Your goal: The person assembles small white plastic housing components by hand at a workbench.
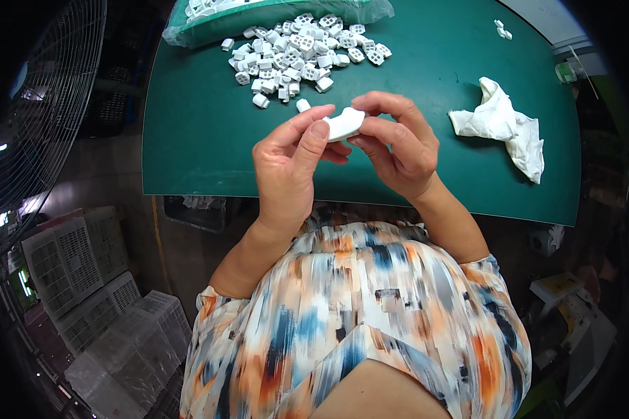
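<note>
Both my hands hold one small white plastic part (pixel 344 124) above the near half of the green table (pixel 196 133). My left hand (pixel 290 164) pinches its left end between thumb and fingers. My right hand (pixel 398 143) grips its right end, with the forefinger curled over the top. A heap of several small white plastic pieces (pixel 300 52) lies on the table just beyond my hands. One loose white piece (pixel 302 105) sits close to my left fingertips.
A crumpled white cloth (pixel 503 126) lies on the table to the right. A plastic-wrapped green tray (pixel 258 17) with more white pieces stands at the far edge. A wire fan guard (pixel 42 119) and white plastic crates (pixel 91 286) are to my left, below table level.
</note>
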`<action>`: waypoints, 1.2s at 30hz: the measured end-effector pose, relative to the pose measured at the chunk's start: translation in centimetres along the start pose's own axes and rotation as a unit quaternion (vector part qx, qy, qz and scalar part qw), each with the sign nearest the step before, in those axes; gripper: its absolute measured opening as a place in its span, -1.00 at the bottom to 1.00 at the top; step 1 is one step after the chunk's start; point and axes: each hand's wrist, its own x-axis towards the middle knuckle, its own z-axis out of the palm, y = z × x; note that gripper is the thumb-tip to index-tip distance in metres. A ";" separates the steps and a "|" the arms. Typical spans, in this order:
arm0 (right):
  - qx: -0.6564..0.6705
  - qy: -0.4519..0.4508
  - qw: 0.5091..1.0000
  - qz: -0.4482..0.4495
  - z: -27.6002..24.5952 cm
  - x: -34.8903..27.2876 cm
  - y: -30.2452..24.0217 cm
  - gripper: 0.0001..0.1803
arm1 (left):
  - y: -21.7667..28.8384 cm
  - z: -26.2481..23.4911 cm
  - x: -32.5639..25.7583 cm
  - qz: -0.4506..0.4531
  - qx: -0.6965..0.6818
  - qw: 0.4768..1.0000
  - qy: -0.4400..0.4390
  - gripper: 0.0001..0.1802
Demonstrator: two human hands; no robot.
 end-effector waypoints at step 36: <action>0.040 -0.034 0.977 -0.207 -2.7 2.7 -2.0 -0.82 | 1.2 -0.1 0.2 0.560 0.367 0.741 -0.055 -0.63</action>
